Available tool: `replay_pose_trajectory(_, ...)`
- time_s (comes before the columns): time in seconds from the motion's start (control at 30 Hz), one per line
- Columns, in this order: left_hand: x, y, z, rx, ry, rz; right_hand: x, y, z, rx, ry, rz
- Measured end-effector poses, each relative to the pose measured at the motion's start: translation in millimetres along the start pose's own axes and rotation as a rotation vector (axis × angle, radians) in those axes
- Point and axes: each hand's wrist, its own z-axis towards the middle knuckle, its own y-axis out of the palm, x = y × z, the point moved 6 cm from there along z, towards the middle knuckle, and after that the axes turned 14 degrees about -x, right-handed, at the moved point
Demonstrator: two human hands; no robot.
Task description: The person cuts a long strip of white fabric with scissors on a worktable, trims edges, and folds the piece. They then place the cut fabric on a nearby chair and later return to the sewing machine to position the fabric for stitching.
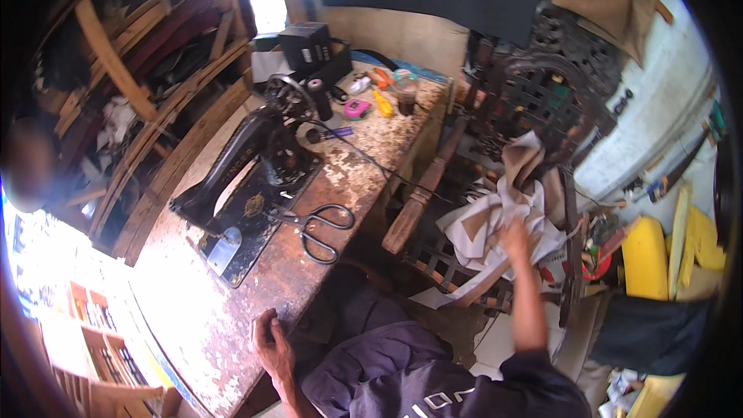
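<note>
My right hand (516, 241) reaches into a pile of white and brown fabric scraps (474, 234) on the seat of a dark wooden chair. Its fingers are blurred against the cloth, so I cannot see whether they grip a piece. At the front edge of the worn table (220, 325), my left hand (275, 347) rests with loosely bent fingers apart and nothing in it. A black sewing machine (251, 159) stands on that table. Large black-handled scissors (313, 228) lie beside its base, nearer to me.
Toward the table's back are a pink tape measure (357, 109), a yellow tool (383, 104), a glass of dark liquid (405, 97) and a black box (306, 45). The chair's carved backrest (553, 89) rises beyond the scraps. Yellow foam pieces (645, 258) stand at right.
</note>
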Motion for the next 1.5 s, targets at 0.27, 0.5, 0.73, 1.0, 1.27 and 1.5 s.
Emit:
replay_pose_trajectory(0.27, -3, 1, 11, 0.027, -0.066, -0.097, 59, 357, -171, -0.498, 0.119, 0.389)
replay_pose_trajectory(0.5, 15, 9, 17, 0.074, -0.023, 0.058, 129, 355, -135, -0.766, 0.740, 1.372)
replay_pose_trajectory(0.73, 19, 10, 20, 0.087, -0.017, 0.182, -20, 287, -76, -1.002, 0.388, 0.782)
replay_pose_trajectory(1.0, 19, 19, 26, -0.065, -0.129, 0.324, -203, 183, -13, -1.123, -0.089, 0.237)
replay_pose_trajectory(1.27, 23, 18, 36, -0.152, -0.501, 0.052, -302, 46, 21, -1.277, -0.310, -0.053)
replay_pose_trajectory(1.5, 6, 19, 32, -0.209, -0.666, -0.222, -322, -39, -5, -1.384, -0.406, -0.324)
